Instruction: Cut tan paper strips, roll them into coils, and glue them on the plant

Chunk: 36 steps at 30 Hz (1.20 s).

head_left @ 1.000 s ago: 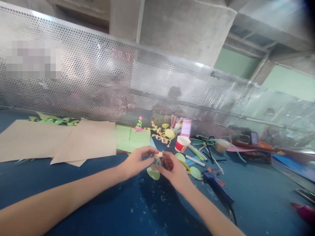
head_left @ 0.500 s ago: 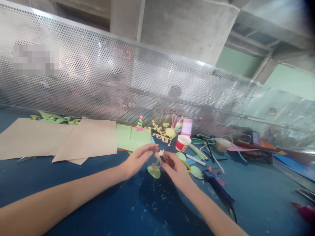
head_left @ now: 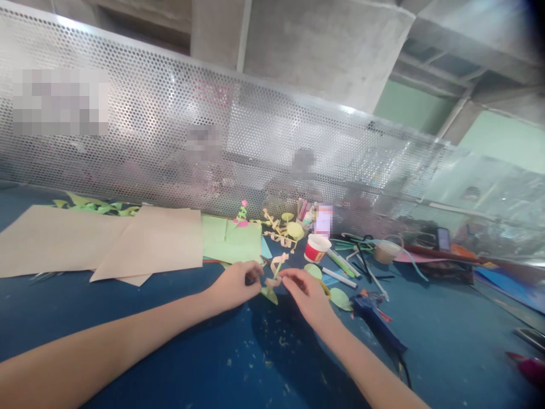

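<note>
Between my hands, a small paper craft stands tilted, with a thin green stem, a pale pink curled paper strip (head_left: 279,261) winding round it and a round green paper base (head_left: 271,296). My left hand (head_left: 235,285) is closed in a pinch at the left edge of the base; its fingertips partly cover that edge. On the other side, my right hand (head_left: 307,291) pinches the lower part of the pink strip between thumb and forefinger.
Beige paper sheets (head_left: 153,244) and green sheets (head_left: 232,238) lie to the left. Beyond the hands are a red-and-white paper cup (head_left: 317,248) and finished paper curls (head_left: 279,227). A blue glue gun (head_left: 377,321) with its cord lies at right. A perforated metal screen (head_left: 255,130) borders the table.
My left hand has dropped from the craft's top to its base and closed. My right fingers have shifted lower on the strip, and the craft's top now shows, leaning right.
</note>
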Tool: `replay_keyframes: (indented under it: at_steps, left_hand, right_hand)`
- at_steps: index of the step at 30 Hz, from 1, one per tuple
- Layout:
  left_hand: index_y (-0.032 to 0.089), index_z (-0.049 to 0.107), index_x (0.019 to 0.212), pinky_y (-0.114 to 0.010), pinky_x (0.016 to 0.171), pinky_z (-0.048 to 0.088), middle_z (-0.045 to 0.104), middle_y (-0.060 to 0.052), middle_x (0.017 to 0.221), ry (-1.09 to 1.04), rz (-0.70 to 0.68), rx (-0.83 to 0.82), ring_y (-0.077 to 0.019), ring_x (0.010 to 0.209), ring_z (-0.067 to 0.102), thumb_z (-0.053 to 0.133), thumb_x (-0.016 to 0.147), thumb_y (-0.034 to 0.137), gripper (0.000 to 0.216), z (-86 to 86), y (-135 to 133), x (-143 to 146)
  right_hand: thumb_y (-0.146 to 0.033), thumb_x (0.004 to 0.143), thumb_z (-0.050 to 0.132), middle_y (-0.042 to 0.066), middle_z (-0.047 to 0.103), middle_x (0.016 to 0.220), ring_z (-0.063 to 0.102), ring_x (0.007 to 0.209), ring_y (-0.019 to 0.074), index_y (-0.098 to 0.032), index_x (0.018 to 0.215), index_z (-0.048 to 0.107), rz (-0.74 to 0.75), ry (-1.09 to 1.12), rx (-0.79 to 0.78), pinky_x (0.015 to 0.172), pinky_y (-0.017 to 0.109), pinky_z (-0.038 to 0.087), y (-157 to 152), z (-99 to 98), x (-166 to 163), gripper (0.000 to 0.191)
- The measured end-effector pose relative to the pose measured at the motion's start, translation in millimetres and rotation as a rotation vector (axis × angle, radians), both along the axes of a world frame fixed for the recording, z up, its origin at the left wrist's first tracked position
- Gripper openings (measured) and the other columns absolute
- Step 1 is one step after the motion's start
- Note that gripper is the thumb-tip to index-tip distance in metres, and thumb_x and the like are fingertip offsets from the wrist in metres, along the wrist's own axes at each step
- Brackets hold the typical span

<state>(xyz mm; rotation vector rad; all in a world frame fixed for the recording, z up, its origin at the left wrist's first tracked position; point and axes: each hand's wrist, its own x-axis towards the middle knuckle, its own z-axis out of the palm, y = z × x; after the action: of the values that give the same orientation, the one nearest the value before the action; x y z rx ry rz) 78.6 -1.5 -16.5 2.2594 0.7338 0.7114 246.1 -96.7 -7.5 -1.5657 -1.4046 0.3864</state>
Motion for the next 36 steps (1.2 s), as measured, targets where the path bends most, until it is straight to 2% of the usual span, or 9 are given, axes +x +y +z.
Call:
replay_keyframes:
  at_steps: [5,9,12,15,20,23,26,31,36]
  left_hand:
    - [0.021,0.059,0.086,-0.029,0.076,0.042,0.066,0.000,0.083,-0.006,-0.052,0.106,-0.0182,0.081,0.058,0.055,0.067,0.022,0.019,0.6,-2,1]
    - [0.020,0.062,0.082,-0.030,0.075,0.042,0.065,-0.003,0.085,0.014,-0.068,0.164,-0.0209,0.083,0.056,0.059,0.067,0.029,0.017,-0.2,-2,0]
    - [0.021,0.063,0.082,-0.030,0.074,0.042,0.065,-0.003,0.083,0.030,-0.093,0.183,-0.0214,0.082,0.056,0.061,0.066,0.028,0.018,-1.6,-1,0]
    - [0.021,0.063,0.084,-0.028,0.074,0.041,0.066,-0.002,0.082,0.025,-0.139,0.212,-0.0200,0.080,0.056,0.059,0.067,0.025,0.018,-2.9,-1,1]
    - [0.021,0.065,0.084,-0.027,0.074,0.040,0.067,-0.002,0.080,0.048,-0.135,0.220,-0.0200,0.080,0.056,0.059,0.069,0.029,0.018,-2.6,-1,1]
    - [0.020,0.066,0.083,-0.027,0.072,0.040,0.067,-0.003,0.076,0.064,-0.119,0.230,-0.0194,0.078,0.057,0.057,0.073,0.034,0.019,-0.4,-2,1]
    - [0.019,0.066,0.079,-0.026,0.069,0.039,0.066,-0.003,0.072,0.068,-0.128,0.254,-0.0187,0.075,0.057,0.054,0.076,0.039,0.023,2.2,-3,1]
    - [0.019,0.066,0.077,-0.025,0.069,0.039,0.066,-0.002,0.070,0.062,-0.156,0.275,-0.0173,0.071,0.056,0.051,0.079,0.044,0.029,2.1,-2,2]
    - [0.021,0.069,0.077,-0.028,0.074,0.038,0.065,-0.002,0.069,0.058,-0.149,0.275,-0.0179,0.072,0.055,0.057,0.075,0.045,0.026,-2.1,2,4]
  right_hand:
    - [-0.035,0.077,0.053,0.004,0.063,0.079,0.056,0.066,0.0175,-0.019,0.083,0.065,-0.005,-0.049,0.001,0.061,0.029,0.045,3,-4.5,-1,0.021]
    - [-0.041,0.077,0.054,0.005,0.061,0.073,0.053,0.062,0.0182,-0.019,0.080,0.065,-0.046,-0.074,0.000,0.060,0.032,0.044,2,-4.9,3,0.024]
    - [-0.040,0.074,0.058,0.003,0.058,0.068,0.051,0.061,0.0177,-0.020,0.080,0.065,-0.035,-0.097,0.003,0.059,0.031,0.044,1,-2.9,4,0.022]
    - [-0.036,0.075,0.058,0.002,0.055,0.070,0.051,0.063,0.0172,-0.020,0.084,0.061,-0.018,-0.101,0.014,0.061,0.030,0.044,-1,-0.1,4,0.019]
    - [-0.029,0.077,0.054,0.000,0.051,0.073,0.049,0.062,0.0145,-0.020,0.086,0.053,-0.012,-0.060,0.058,0.057,0.026,0.041,-4,7.9,5,0.013]
    - [-0.024,0.075,0.054,-0.001,0.049,0.072,0.047,0.062,0.0138,-0.020,0.079,0.056,0.075,-0.129,0.049,0.057,0.025,0.040,-7,14.1,5,0.006]
    - [-0.022,0.072,0.057,-0.001,0.047,0.074,0.046,0.061,0.0131,-0.021,0.079,0.059,0.124,-0.212,0.045,0.057,0.025,0.040,-10,18.4,2,0.008]
    - [-0.027,0.068,0.065,0.000,0.047,0.073,0.046,0.062,0.0139,-0.022,0.081,0.062,0.097,-0.249,0.027,0.057,0.026,0.040,-9,16.4,-5,0.015]
    - [-0.027,0.068,0.065,0.001,0.052,0.075,0.048,0.064,0.0151,-0.022,0.078,0.063,0.097,-0.231,0.072,0.057,0.026,0.041,-5,9.1,-12,0.012]
